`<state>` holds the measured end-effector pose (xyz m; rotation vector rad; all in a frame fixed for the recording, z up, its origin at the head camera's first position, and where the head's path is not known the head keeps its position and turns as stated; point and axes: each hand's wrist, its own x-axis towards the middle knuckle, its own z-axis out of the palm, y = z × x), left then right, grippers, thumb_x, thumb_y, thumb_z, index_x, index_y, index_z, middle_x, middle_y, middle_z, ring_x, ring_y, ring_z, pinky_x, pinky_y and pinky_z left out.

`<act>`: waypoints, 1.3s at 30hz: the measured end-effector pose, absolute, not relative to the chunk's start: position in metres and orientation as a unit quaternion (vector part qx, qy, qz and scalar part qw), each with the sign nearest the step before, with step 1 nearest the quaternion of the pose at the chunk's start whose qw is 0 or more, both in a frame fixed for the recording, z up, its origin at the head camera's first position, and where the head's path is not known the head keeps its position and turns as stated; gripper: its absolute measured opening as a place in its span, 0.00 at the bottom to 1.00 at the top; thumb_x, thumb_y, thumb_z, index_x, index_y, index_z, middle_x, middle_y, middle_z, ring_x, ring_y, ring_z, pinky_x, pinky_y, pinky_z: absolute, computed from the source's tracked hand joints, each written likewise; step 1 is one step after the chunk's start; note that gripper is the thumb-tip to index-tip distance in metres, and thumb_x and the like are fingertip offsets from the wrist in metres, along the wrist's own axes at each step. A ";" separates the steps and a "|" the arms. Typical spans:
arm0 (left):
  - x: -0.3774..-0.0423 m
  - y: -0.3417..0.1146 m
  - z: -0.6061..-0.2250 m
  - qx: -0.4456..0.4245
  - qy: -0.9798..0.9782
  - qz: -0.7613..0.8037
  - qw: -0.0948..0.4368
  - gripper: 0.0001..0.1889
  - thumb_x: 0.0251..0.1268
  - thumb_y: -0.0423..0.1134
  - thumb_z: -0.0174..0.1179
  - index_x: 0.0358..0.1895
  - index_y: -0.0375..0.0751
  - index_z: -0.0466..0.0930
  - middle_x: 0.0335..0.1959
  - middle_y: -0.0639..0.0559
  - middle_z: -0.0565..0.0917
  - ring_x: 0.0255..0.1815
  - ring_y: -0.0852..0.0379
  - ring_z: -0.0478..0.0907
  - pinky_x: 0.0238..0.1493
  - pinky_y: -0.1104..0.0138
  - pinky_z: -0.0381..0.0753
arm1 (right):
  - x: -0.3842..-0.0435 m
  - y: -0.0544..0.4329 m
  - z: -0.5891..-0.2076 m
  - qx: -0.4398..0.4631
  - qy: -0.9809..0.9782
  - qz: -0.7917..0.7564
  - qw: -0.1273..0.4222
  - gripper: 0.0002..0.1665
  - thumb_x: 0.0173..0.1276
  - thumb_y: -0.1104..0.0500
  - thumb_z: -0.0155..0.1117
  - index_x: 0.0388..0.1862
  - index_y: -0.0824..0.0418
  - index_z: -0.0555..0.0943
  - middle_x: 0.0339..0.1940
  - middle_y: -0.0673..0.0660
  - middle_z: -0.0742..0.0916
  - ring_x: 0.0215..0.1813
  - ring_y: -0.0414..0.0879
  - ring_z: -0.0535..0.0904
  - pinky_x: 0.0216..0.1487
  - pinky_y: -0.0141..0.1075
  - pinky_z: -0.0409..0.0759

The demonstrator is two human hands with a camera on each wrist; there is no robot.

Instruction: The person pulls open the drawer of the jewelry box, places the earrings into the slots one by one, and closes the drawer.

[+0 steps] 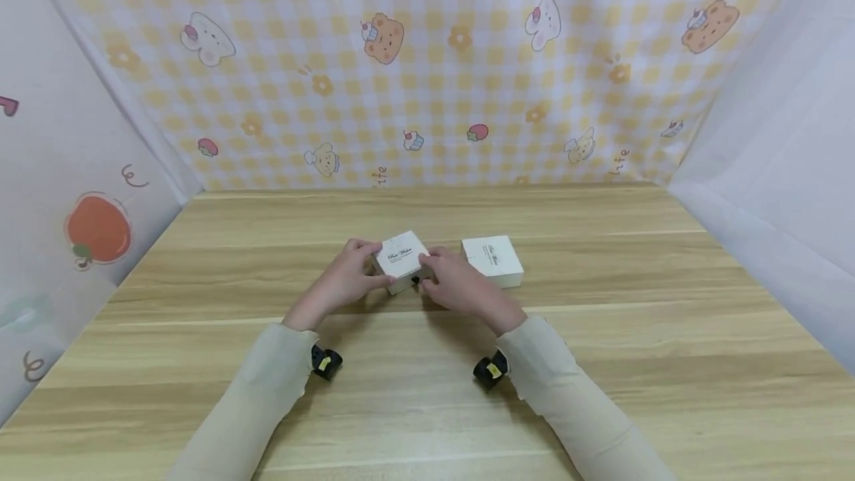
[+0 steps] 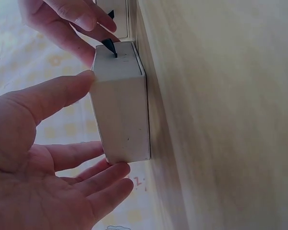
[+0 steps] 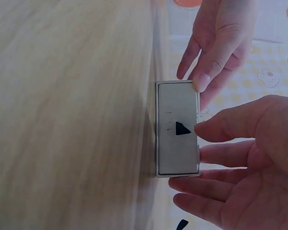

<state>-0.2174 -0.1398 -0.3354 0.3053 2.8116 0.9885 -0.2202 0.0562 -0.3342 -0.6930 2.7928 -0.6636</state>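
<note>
A small white drawer box with black lettering on its lid sits on the table, turned at an angle. My left hand holds its left side, thumb at the near corner and fingers round the far side. On the right side, my right hand grips the box with thumb and fingers at its edges. A black ribbon tab sticks out of the drawer front, close to the right thumb. The left wrist view shows the box's plain side, with both hands around it.
A second white box with similar lettering lies just right of the right hand. The wooden table runs back to a yellow checked cloth. White cloth walls stand at both sides.
</note>
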 end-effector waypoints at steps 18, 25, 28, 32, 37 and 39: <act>-0.207 -0.132 -0.326 0.137 0.953 0.263 0.061 0.35 0.55 0.45 0.66 0.62 0.27 0.66 0.59 0.33 0.67 0.56 0.39 0.71 0.58 0.49 0.70 | -0.210 0.059 -0.325 -0.263 0.947 -0.173 0.063 0.22 0.63 0.67 0.55 0.57 0.69 0.75 0.52 0.64 0.79 0.38 0.47 0.74 0.34 0.32 0.73; -0.203 -0.132 -0.329 0.137 0.955 0.256 0.062 0.35 0.53 0.46 0.67 0.61 0.29 0.67 0.58 0.35 0.68 0.51 0.44 0.73 0.54 0.53 0.74 | -0.203 0.064 -0.326 -0.273 0.943 -0.180 0.060 0.22 0.61 0.69 0.55 0.56 0.69 0.76 0.49 0.63 0.79 0.37 0.46 0.72 0.33 0.31 0.73; -0.200 -0.132 -0.330 0.138 0.954 0.257 0.061 0.34 0.52 0.46 0.67 0.59 0.29 0.69 0.56 0.37 0.69 0.48 0.47 0.73 0.51 0.55 0.74 | -0.200 0.067 -0.326 -0.275 0.942 -0.179 0.063 0.22 0.62 0.69 0.54 0.56 0.70 0.76 0.48 0.62 0.78 0.37 0.45 0.73 0.34 0.31 0.73; -0.196 -0.130 -0.331 0.143 0.953 0.260 0.060 0.33 0.51 0.46 0.68 0.57 0.29 0.70 0.54 0.39 0.70 0.46 0.49 0.72 0.50 0.56 0.74 | -0.195 0.072 -0.325 -0.282 0.940 -0.177 0.070 0.22 0.61 0.70 0.54 0.56 0.69 0.76 0.48 0.61 0.78 0.37 0.45 0.73 0.35 0.32 0.73; -0.191 -0.128 -0.331 0.150 0.953 0.256 0.058 0.32 0.50 0.46 0.69 0.55 0.30 0.70 0.53 0.41 0.70 0.45 0.51 0.72 0.49 0.57 0.75 | -0.191 0.077 -0.325 -0.291 0.937 -0.176 0.077 0.22 0.63 0.70 0.53 0.57 0.69 0.75 0.48 0.61 0.79 0.36 0.44 0.72 0.35 0.33 0.71; -0.189 -0.127 -0.331 0.153 0.954 0.251 0.059 0.32 0.50 0.47 0.69 0.55 0.30 0.71 0.53 0.42 0.70 0.45 0.51 0.72 0.48 0.58 0.74 | -0.190 0.080 -0.325 -0.298 0.935 -0.178 0.075 0.22 0.62 0.71 0.53 0.57 0.69 0.75 0.47 0.61 0.79 0.36 0.44 0.71 0.35 0.32 0.71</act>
